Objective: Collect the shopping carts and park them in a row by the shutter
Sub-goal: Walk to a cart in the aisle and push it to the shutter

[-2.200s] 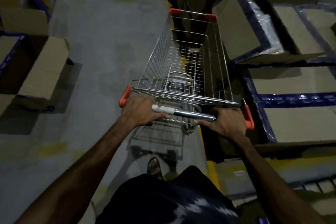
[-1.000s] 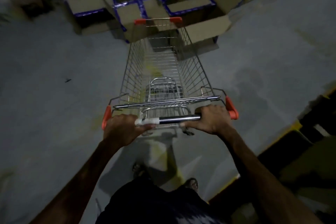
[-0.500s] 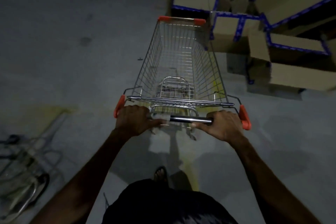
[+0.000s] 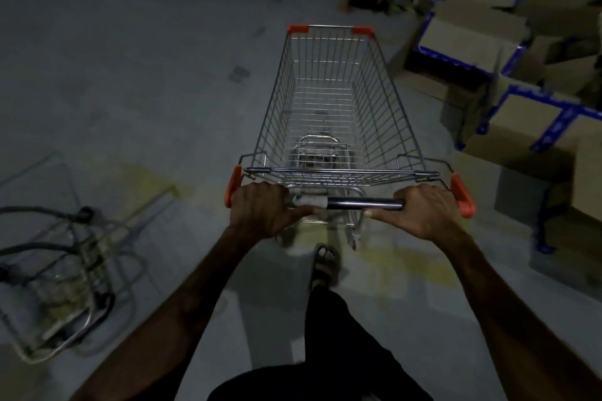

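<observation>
Now, cart: [image 4: 335, 114] wire basket, orange corner caps, nothing in it; rolling on bare concrete, nose toward the striped floor line far ahead.
Left hand: [image 4: 260, 210] fingers curled round the handle [image 4: 361, 204] at its left end.
Right hand: [image 4: 423, 212] wrapped round the right end, thumb along the bar.
Change: over the last two seconds the view swings from a box-lined aisle to open floor; boxes [image 4: 472, 39] now only at right, a blurred second cart [image 4: 62, 283] appears low left.
Meaning: turn looks done; transit leg, parking not yet reached. Shutter not in view.
Writing: none legible; frame dim, blurred.
</observation>
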